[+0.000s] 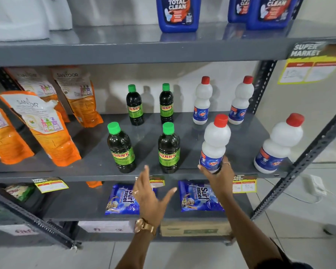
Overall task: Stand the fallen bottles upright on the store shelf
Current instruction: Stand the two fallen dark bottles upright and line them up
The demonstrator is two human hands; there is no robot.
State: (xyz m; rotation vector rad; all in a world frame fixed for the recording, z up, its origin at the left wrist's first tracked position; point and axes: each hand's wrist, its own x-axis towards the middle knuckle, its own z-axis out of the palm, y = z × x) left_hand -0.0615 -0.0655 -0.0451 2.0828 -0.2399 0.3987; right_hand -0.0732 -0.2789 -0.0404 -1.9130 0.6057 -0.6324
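Right hand (218, 174): fingers wrapped around the base of a white plastic bottle with a red cap and blue label (213, 144), at the front edge of the grey metal middle shelf (93, 167). Bottle's long axis near vertical, cap up, leaning slightly right; whether its base touches the shelf cannot be told. Contents not visible through the opaque plastic.

Left hand (150, 197): empty, fingers spread, palm turned toward the right, hovering in front of the shelf edge below the two front dark bottles.

Four dark translucent bottles with green caps and green labels, all upright, caps up, filled with dark liquid: front left (121, 147), front right (169, 147), back left (134, 104), back right (166, 102).

Three more white red-capped bottles stand cap up: front right corner (279, 143), leaning right in this wide view, and two at the back (202, 100), (240, 100).

Left end of the same shelf: orange and white refill pouches (45, 129), standing.

Shelf below: two blue detergent sachets (199, 196), lying flat.

Shelf above: blue jugs (177, 14), upright.
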